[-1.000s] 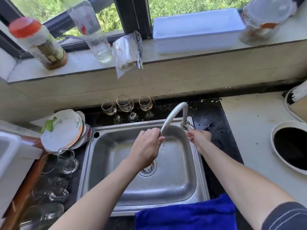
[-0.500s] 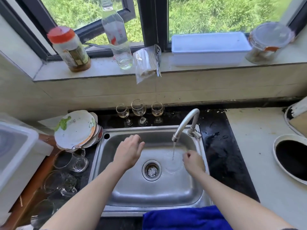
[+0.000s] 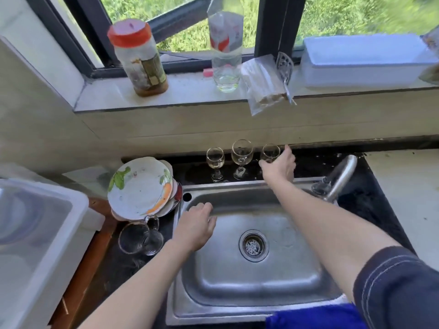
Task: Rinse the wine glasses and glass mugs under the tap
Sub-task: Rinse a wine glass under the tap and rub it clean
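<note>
A blue cloth [image 3: 316, 317] lies over the near rim of a stainless steel sink [image 3: 251, 288]. The left hand [image 3: 195, 228] rests at the sink's left edge with its fingers loosely curled, holding nothing. Just left of that hand, one clear glass mug with a handle [image 3: 140, 239] sits on the black counter [image 3: 370, 210]; anything nearer is too blurred to count. Beyond the mug is a stack of white patterned plates [image 3: 140, 188].

Farther back, the right hand [image 3: 278, 165] reaches past the sink's far rim. Its thumb and fingers close around a clear stemmed wine glass [image 3: 270, 152], the rightmost of three in a row. The middle wine glass [image 3: 242, 153] and leftmost wine glass [image 3: 215, 158] stand upright just to that hand's left. A curved steel tap [image 3: 340, 178] stands to its right.

On the windowsill [image 3: 190, 93] beyond stand one red-lidded jar [image 3: 138, 58], one clear plastic bottle [image 3: 225, 48], one plastic bag [image 3: 263, 84] and one white box [image 3: 365, 63]. The jar and bottle labels are unreadable.
</note>
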`<action>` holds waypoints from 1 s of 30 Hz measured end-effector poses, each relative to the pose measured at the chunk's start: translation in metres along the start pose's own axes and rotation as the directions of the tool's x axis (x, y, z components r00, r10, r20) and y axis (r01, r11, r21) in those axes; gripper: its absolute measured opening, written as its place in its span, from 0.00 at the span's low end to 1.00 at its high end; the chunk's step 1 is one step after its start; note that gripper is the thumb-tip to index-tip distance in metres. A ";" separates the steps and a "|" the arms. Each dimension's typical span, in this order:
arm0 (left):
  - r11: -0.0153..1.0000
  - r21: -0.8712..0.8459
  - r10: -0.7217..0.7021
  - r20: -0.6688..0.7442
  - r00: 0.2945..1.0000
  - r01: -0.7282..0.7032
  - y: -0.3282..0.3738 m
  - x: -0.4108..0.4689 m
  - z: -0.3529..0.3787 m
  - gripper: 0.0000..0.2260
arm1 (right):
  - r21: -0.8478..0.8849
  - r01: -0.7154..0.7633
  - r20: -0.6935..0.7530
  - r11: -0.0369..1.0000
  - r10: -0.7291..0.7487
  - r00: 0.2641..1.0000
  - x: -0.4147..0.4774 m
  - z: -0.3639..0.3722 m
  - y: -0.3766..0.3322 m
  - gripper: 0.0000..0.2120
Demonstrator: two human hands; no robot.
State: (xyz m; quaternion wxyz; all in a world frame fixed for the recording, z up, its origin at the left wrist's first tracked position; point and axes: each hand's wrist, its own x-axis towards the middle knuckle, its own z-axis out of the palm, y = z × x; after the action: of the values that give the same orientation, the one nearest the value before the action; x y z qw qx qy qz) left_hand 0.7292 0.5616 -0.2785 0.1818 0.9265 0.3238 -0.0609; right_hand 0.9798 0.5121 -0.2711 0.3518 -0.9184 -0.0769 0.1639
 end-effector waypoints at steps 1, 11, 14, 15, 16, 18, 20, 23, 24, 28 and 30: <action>1.000 0.006 0.009 0.010 1.000 -0.009 -0.004 0.000 0.001 0.11 | -0.016 -0.015 0.003 1.000 0.015 1.000 0.008 0.002 -0.007 0.42; 0.999 -0.013 0.052 0.112 0.992 -0.051 -0.031 0.006 0.009 0.12 | 0.132 0.030 -0.046 0.991 -0.024 0.999 0.002 0.005 0.008 0.31; 0.997 -0.054 0.054 0.131 0.990 -0.047 -0.023 0.011 0.009 0.11 | 0.243 0.065 -0.067 0.968 -0.050 0.997 -0.033 -0.008 0.023 0.31; 0.997 -0.070 0.046 0.137 0.989 -0.036 -0.020 0.013 0.010 0.12 | 0.253 0.063 -0.051 0.965 -0.052 0.997 -0.046 -0.013 0.030 0.31; 0.996 -0.087 0.035 0.142 0.989 -0.023 -0.016 0.014 0.012 0.12 | 0.254 0.058 -0.029 0.965 -0.052 0.998 -0.059 -0.017 0.038 0.31; 0.993 -0.118 0.002 0.168 0.986 0.018 -0.007 0.017 0.019 0.13 | 0.263 0.020 0.024 0.965 -0.027 0.999 -0.081 -0.021 0.061 0.29; 0.984 -0.162 -0.037 0.212 0.977 0.072 0.003 0.018 0.029 0.13 | 0.280 -0.054 0.072 0.958 0.035 0.997 -0.096 -0.024 0.088 0.26; 0.942 -0.275 -0.114 0.272 0.955 0.191 0.025 0.019 0.046 0.12 | 0.276 -0.158 0.138 0.948 0.123 0.983 -0.104 -0.033 0.124 0.26; 0.919 -0.317 -0.142 0.286 0.948 0.234 0.033 0.019 0.052 0.12 | 0.274 -0.180 0.162 0.945 0.139 0.977 -0.104 -0.038 0.134 0.27; 0.779 -0.473 -0.223 0.403 0.888 0.411 0.064 0.023 0.078 0.14 | 0.283 -0.199 0.232 0.938 0.135 0.963 -0.093 -0.057 0.158 0.32; 0.676 -0.541 -0.253 0.467 0.847 0.500 0.080 0.025 0.086 0.13 | 0.284 -0.197 0.245 0.938 0.127 0.961 -0.085 -0.064 0.164 0.31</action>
State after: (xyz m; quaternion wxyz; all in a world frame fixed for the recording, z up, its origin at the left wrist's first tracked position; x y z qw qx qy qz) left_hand 0.7989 0.4856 -0.3404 0.5268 0.6904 0.4731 -0.1482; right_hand 0.9276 0.3297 -0.3156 0.4640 -0.8318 -0.0133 0.3044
